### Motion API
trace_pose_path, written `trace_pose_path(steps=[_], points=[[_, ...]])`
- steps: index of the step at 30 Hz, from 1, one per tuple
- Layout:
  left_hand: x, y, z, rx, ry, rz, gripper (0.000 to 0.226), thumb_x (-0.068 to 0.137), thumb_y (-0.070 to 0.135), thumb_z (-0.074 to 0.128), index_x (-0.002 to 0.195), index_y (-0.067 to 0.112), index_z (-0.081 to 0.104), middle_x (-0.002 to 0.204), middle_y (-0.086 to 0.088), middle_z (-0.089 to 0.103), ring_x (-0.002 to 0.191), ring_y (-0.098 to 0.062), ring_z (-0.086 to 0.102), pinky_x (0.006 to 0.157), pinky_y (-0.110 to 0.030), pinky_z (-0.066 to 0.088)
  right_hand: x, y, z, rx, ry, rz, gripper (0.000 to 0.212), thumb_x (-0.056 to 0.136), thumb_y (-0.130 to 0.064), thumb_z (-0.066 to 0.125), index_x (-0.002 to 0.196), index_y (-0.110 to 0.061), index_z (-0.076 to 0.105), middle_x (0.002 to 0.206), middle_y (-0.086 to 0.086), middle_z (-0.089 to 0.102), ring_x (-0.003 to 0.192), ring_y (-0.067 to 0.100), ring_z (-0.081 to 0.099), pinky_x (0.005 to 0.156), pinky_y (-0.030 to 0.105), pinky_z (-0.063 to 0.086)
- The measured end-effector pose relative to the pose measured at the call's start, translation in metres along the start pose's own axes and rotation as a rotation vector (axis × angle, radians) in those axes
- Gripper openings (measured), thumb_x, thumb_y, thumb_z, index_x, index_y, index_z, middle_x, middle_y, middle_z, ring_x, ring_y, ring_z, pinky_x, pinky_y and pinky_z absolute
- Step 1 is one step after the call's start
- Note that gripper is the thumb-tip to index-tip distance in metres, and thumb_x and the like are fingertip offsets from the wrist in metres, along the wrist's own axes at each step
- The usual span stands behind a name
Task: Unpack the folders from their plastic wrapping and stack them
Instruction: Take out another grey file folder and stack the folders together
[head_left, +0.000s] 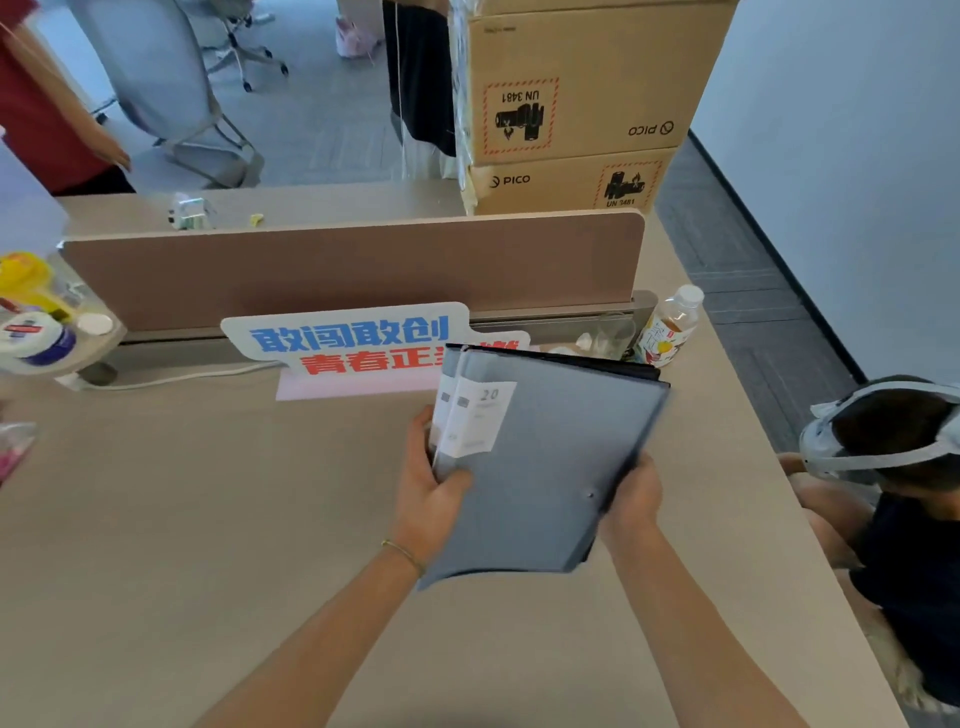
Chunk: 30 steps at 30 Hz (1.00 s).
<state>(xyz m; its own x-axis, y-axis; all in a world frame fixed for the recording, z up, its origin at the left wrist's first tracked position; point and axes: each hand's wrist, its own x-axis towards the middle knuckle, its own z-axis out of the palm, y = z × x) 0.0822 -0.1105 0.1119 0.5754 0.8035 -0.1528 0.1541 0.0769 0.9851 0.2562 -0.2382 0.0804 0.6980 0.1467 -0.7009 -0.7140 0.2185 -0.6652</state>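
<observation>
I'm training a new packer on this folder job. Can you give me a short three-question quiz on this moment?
1. True or false: the grey folders lie flat on the desk, untouched.
2. Which hand grips the spine side, next to the white label marked 20?
A. left hand
B. right hand
C. neither
3. Fill in: the drink bottle stands at the desk's far ____ corner.

Key
1. False: both hands hold them up, tilted, above the desk.
2. A: the left hand has its thumb over the front cover; the right hand grips the opposite edge.
3. right, beside the divider panel.
</observation>
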Motion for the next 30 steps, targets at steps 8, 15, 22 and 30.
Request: trace_pose_path(steps=[8,15,22,30], points=[[0.007,-0.018,-0.03,0.002,0.105,-0.044,0.052,0.075,-0.009,0.046,0.114,0.022,0.063,0.097,0.023,0.073,0.092,0.013,0.064,0.08,-0.012,0.05,0.004,0.03,0.029,0.034,-0.108,-0.157,0.036,0.104,-0.018,0.033,0.097,-0.023,0.068,0.077,-0.02,0.076,0.071,-0.005,0.07,0.064,0.014,0.054],[0.024,-0.035,-0.037,-0.101,0.123,-0.235,0.053,0.067,0.002,0.046,0.105,0.031,0.069,0.097,0.017,0.073,0.095,-0.009,0.065,0.085,-0.031,0.053,0.018,0.037,0.041,-0.087,-0.168,-0.138,0.037,0.101,-0.016,0.032,0.082,-0.024,0.063,0.066,-0.016,0.072,0.063,0.003,0.064,0.061,0.02,0.051],[0.055,0.004,-0.081,-0.054,0.192,-0.446,0.016,0.06,0.008,0.041,0.069,0.016,0.053,0.07,-0.001,0.046,0.067,-0.018,0.038,0.06,-0.026,0.031,0.0,0.046,0.079,-0.453,-0.149,0.114,0.056,0.101,-0.061,0.024,0.096,-0.023,0.064,0.088,0.0,0.07,0.074,0.021,0.065,0.058,0.031,0.048],[0.083,-0.018,-0.154,-0.073,0.25,-0.734,0.017,0.093,0.009,0.043,0.089,0.014,0.059,0.077,-0.004,0.053,0.072,-0.021,0.049,0.068,-0.03,0.041,0.022,0.135,0.127,-0.678,-0.22,0.059,0.066,0.083,-0.068,0.034,0.123,-0.026,0.065,0.126,0.006,0.067,0.114,0.028,0.063,0.1,0.048,0.052]])
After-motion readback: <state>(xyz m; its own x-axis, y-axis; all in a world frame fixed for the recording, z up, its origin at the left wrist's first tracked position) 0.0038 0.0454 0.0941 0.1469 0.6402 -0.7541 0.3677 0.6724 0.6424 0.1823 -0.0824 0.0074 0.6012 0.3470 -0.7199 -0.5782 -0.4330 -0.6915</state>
